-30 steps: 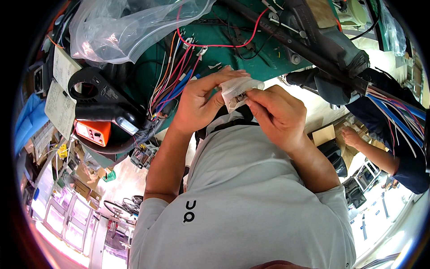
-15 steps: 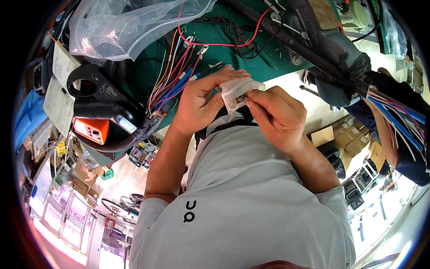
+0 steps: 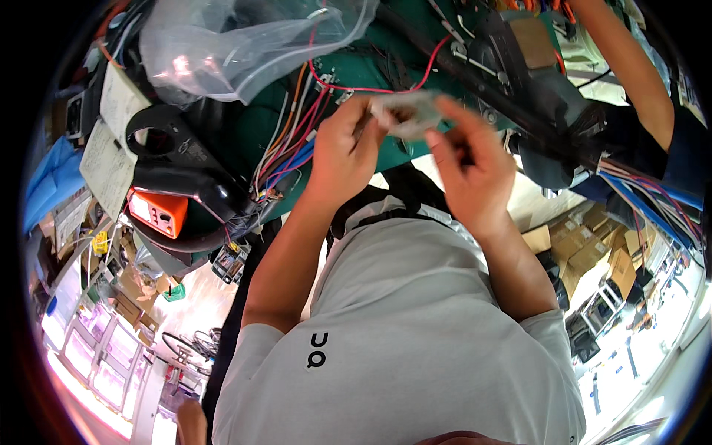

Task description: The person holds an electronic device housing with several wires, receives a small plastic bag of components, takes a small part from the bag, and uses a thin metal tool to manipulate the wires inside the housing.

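In front of my waist, above the near edge of the green bench, my left hand (image 3: 347,152) pinches a small clear plastic bag (image 3: 408,115) by its left side. Small dark bits show through the plastic, too blurred to make out. At the bag's right side is my right hand (image 3: 478,167), smeared by motion. Its thumb and forefinger stand apart, the forefinger close to the bag's edge; whether it touches is unclear. A bundle of coloured wires (image 3: 297,141) with metal terminals lies on the bench just left of my left hand.
A large clear plastic bag (image 3: 222,59) covers the bench's far left. Beside it are a black moulded part (image 3: 167,141), an orange device (image 3: 157,213) and written sheets (image 3: 107,167). A dark bar (image 3: 512,111) crosses the right side. Another person's arm (image 3: 630,67) reaches in at far right.
Both my hands and the small bag have moved up and farther over the bench. My right fingers have come out of the bag and spread apart. The other person's arm has come forward.
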Demonstrator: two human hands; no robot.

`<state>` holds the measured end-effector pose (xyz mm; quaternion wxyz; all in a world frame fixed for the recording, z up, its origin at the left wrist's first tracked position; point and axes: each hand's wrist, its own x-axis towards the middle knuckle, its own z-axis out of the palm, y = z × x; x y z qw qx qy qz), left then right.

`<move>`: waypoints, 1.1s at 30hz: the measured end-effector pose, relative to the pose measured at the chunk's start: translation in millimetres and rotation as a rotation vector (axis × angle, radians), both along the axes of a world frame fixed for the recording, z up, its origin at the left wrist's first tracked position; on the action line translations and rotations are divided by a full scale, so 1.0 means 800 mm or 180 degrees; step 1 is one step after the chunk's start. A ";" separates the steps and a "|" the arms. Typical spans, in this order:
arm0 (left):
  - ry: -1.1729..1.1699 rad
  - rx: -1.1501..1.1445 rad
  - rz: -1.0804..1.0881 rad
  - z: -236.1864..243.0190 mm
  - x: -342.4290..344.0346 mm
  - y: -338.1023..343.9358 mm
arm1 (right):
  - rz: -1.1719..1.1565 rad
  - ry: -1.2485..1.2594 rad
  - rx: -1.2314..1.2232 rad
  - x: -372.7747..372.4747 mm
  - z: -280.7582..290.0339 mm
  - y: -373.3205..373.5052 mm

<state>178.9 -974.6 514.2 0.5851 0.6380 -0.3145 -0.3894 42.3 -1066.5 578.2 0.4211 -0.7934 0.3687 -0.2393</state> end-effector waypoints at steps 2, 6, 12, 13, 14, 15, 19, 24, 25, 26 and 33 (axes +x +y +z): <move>-0.0188 0.0441 0.0147 0.014 0.017 -0.024 | -0.0256 -0.0325 -0.0227 0.001 0.006 -0.012; -0.1721 -0.0152 0.0548 0.041 0.009 -0.012 | -0.0379 -0.1079 0.0188 0.003 0.031 -0.018; -0.0290 0.0145 -0.1200 0.106 -0.025 0.055 | 0.0041 -0.1656 0.1022 0.069 0.073 0.024; 0.0076 0.0217 -0.0824 0.107 -0.024 0.064 | 0.0034 -0.1641 0.1166 0.077 0.076 0.033; 0.0444 0.0278 -0.0453 0.112 -0.020 0.074 | 0.0221 -0.1523 0.1074 0.082 0.080 0.045; 0.0824 0.0309 -0.0070 0.115 -0.017 0.082 | 0.0718 -0.1673 0.0675 0.087 0.063 0.044; 0.1179 -0.1515 0.1528 0.093 0.003 0.105 | 0.1667 -0.0411 0.0241 0.068 0.029 0.070; 0.1746 -0.1562 0.2011 0.090 0.015 0.127 | 0.1898 0.0681 0.1899 0.053 0.036 0.106; 0.1732 -0.1510 0.1937 0.086 0.017 0.133 | 0.1808 0.0413 0.1947 0.054 0.035 0.109; 0.1719 -0.1457 0.1859 0.085 0.020 0.135 | 0.1714 0.0143 0.1992 0.055 0.033 0.110; 0.1474 -0.1068 0.1454 0.095 0.029 0.147 | 0.1600 -0.0279 0.2463 0.059 0.031 0.118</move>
